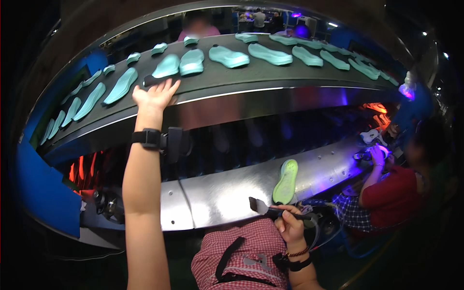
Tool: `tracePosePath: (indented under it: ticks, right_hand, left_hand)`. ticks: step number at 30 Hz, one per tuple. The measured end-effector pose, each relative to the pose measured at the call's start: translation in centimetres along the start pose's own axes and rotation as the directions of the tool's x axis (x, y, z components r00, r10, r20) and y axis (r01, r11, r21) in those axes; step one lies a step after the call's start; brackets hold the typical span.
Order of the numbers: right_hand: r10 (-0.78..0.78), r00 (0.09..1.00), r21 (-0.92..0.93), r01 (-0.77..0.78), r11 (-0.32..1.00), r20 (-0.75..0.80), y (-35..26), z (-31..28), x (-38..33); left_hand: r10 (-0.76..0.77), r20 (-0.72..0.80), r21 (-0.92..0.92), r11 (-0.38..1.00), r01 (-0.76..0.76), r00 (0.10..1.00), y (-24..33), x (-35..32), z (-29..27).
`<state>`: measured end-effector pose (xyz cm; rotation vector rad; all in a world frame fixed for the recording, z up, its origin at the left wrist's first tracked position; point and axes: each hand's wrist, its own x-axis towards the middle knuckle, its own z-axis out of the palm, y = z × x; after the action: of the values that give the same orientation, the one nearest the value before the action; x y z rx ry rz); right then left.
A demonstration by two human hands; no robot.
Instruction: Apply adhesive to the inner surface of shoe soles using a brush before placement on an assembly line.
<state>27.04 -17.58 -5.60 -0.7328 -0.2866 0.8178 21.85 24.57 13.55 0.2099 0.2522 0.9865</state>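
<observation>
My left hand (155, 95) reaches out to the near edge of the conveyor, palm up, fingers stretched and spread. Just beyond its fingertips lies a slightly blurred teal shoe sole (166, 66) with a dark end; whether the fingers touch it I cannot tell. In front of my lap, my right hand (291, 226) is closed around the dark handle of a flat brush (261, 207), its bristles pointing left. A thin tube hangs near that hand. Beside the brush, a yellow-green shoe sole (285, 181) rests on the metal ledge.
The dark conveyor belt (193, 83) carries several more teal soles, such as a long sole (269, 54). Below it runs a shiny metal ledge (217, 198). A co-worker in a red top (391, 193) sits at the right under purple light. Orange glow shows at both ends.
</observation>
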Motion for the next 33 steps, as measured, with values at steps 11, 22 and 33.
tracePosePath:
  ticks: [11, 22, 33]
  right_hand:
    - [0.105, 0.969, -0.033, -0.115, 0.993, -0.224, -0.8, -5.4, 0.8]
    - [0.175, 0.929, 0.059, -0.165, 0.985, -0.325, -0.1, -8.5, 0.7]
    - [0.18, 0.91, 0.063, -0.169, 0.984, -0.374, -1.3, -10.3, -0.2]
  left_hand:
    - [-0.243, 0.295, 0.856, -0.362, -0.369, 0.924, -4.4, 3.3, 7.2]
    - [-0.031, 0.083, 0.115, -0.993, -0.04, 0.996, -7.5, 5.9, 6.8]
    - [-0.55, 0.618, 0.314, -0.482, -0.818, 0.561, -12.6, 6.0, 5.4]
